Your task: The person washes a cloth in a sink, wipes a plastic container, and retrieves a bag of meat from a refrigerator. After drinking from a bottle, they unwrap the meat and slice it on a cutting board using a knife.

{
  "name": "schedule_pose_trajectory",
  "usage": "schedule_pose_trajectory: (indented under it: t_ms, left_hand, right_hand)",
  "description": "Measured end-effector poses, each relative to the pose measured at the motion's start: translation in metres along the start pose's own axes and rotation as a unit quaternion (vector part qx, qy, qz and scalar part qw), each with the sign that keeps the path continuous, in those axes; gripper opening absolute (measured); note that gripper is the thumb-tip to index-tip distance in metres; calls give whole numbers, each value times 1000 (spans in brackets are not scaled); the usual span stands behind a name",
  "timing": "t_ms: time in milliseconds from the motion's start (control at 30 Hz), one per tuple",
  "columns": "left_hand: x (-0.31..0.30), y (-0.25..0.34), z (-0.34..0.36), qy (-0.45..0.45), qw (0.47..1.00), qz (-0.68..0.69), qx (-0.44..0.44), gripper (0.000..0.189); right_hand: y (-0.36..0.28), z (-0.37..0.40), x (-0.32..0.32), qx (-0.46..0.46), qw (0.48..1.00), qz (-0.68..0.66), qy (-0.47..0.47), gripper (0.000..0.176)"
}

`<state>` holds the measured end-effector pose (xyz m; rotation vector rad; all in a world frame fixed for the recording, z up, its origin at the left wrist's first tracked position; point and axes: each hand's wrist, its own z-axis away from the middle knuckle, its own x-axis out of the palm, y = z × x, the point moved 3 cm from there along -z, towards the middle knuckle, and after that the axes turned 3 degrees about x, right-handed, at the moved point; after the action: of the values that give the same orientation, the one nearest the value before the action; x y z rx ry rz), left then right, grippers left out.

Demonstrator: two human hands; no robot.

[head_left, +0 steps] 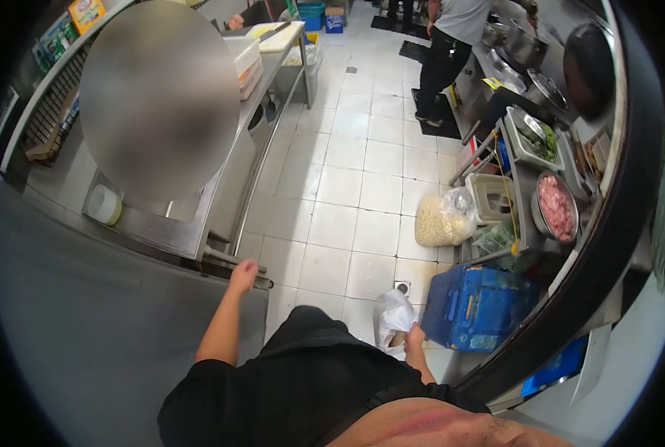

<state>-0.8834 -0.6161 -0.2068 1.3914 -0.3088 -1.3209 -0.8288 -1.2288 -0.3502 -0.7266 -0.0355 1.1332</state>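
My right hand (416, 334) is closed on a white plastic bag (393, 316), which hangs low at my right side, close to the blue cooler box. Something brownish shows through the lower part of the bag. My left hand (244, 276) is out in front of me with its fingers curled in and nothing visible in them. It is nearest to the corner of the steel counter (176, 237) and overlaps the end of a metal bar there.
A white tiled floor (341, 186) runs ahead. On the right are a blue cooler box (481, 307), a bag of pale pieces (442, 220) and a bowl of raw meat (556, 208). A person (451, 52) stands by the pots farther off. A blurred patch hides part of the left counter.
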Motion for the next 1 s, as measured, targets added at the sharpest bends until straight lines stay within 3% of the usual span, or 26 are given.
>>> schedule_pose_trajectory:
  t_ms: [33, 67, 100, 133, 200, 233, 267, 333, 433, 467, 500, 533, 567, 600, 633, 667, 700, 767, 833, 900, 967, 1000]
  left_hand:
    - [1, -36, 17, -4, 998, -7, -58, 28]
    - [2, -76, 38, -61, 981, -11, -181, 22]
    - [4, -138, 59, -136, 977, -144, -75, 23]
    - [11, -196, 85, -313, 878, -362, 21, 23]
    - [-10, -204, 174, -306, 949, -75, -2, 31]
    - [11, -206, 181, -366, 883, -261, -134, 33]
    - [16, -206, 176, -366, 886, -247, -142, 33]
    - [33, -204, 165, -476, 820, -268, -171, 36]
    - [31, -140, 10, -158, 919, -256, -255, 33]
    - [24, -89, -61, 55, 968, -184, -161, 32]
    - [6, -1, -133, 87, 979, -133, -125, 28]
    - [-2, 37, -203, 109, 984, -124, -74, 21]
    - [-13, 64, -271, 134, 982, -134, 17, 13]
    - [-39, 130, -324, 177, 971, -111, 114, 11]
    - [-62, 176, -367, 293, 930, -102, 199, 12]
    - [-91, 208, -406, 301, 931, -109, 174, 14]
    - [-115, 218, -442, 374, 903, -89, 191, 15]
    - [-151, 196, -499, 420, 907, -24, 29, 15]
    - [-173, 151, -533, 501, 862, -70, -23, 13]
    - [-172, 53, -565, 444, 863, 92, -224, 22]
    - [-146, 29, -576, 316, 911, -207, -164, 35]
    - [-135, 71, -570, 329, 903, -177, -212, 36]
  right_hand:
    - [2, -2, 4, 1, 1000, 28, 5, 30]
    - [5, -3, 5, 2, 998, 57, 11, 28]
    - [5, -5, 3, -21, 995, 102, 11, 37]
    - [-4, 14, 8, 21, 997, 67, 27, 37]
    - [46, -66, -1, 25, 996, 73, 52, 35]
    - [70, -106, -3, 28, 995, 76, 65, 34]
    - [46, -86, 12, 43, 993, 88, 60, 33]
    - [-22, -44, 55, 53, 994, 85, 42, 32]
    - [-114, -14, 112, 29, 996, 78, 24, 30]
    - [-139, -12, 127, 14, 997, 76, 18, 29]
    - [-169, -9, 145, -3, 997, 73, 15, 28]
    - [-199, -4, 164, -18, 997, 70, 10, 28]
    - [-226, 0, 182, -31, 997, 70, 8, 27]
    - [-251, 2, 200, -40, 997, 69, 4, 27]
    - [-272, 1, 221, -46, 997, 69, 2, 26]
    - [-291, -2, 239, -48, 996, 69, -1, 26]
    - [-308, -8, 258, -49, 997, 66, -1, 25]
    - [-339, -24, 302, -42, 997, 64, -3, 25]
    - [-369, -45, 345, -28, 997, 72, -6, 24]
    - [-399, -66, 396, -8, 996, 87, -17, 24]
    - [-429, -86, 440, 7, 993, 117, -27, 24]
    - [-444, -95, 462, 11, 990, 136, -31, 24]
